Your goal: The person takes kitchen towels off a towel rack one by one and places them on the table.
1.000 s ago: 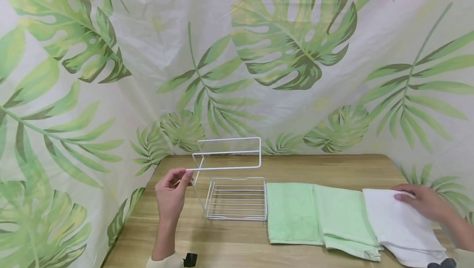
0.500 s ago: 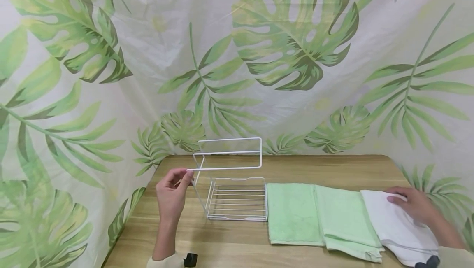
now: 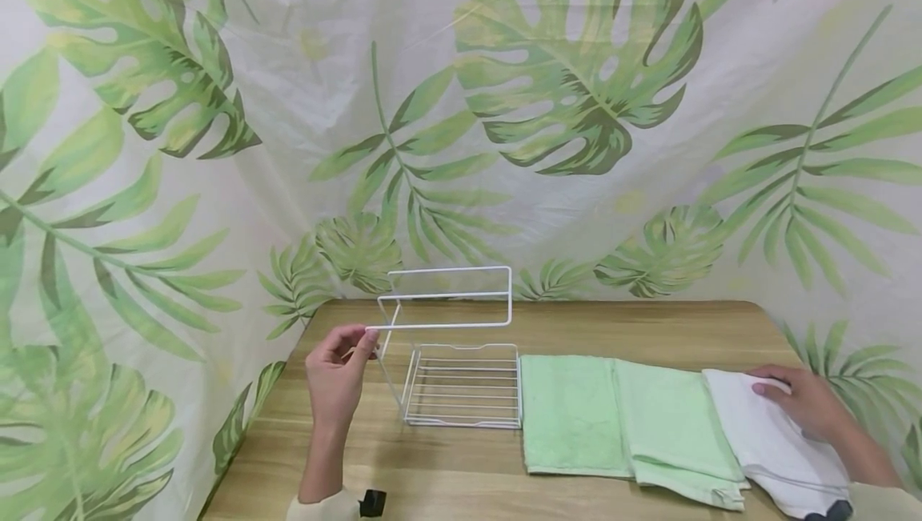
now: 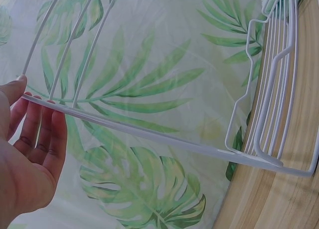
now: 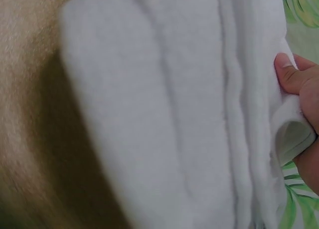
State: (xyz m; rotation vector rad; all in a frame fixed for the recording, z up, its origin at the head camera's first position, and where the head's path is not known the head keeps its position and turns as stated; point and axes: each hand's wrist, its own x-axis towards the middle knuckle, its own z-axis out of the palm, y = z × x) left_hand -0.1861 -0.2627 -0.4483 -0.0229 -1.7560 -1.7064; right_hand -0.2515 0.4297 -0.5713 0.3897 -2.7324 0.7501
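Observation:
At the left, my left hand pinches the upper corner of a white wire rack between thumb and fingers. The left wrist view shows the thumb on top of the rack's frame and the fingertips beneath it. Over at the right, my right hand grips the outer edge of a folded white towel. In the right wrist view the thumb presses on the towel's layered folds, with the other fingers mostly hidden behind.
Two folded light green towels, one beside the rack and a second towel next to the white one, lie side by side on the wooden table. A leaf-patterned curtain hangs behind the table.
My right hand has shifted slightly left with the edge of the white towel, which sits closer against the green towel. The left hand keeps its hold on the rack.

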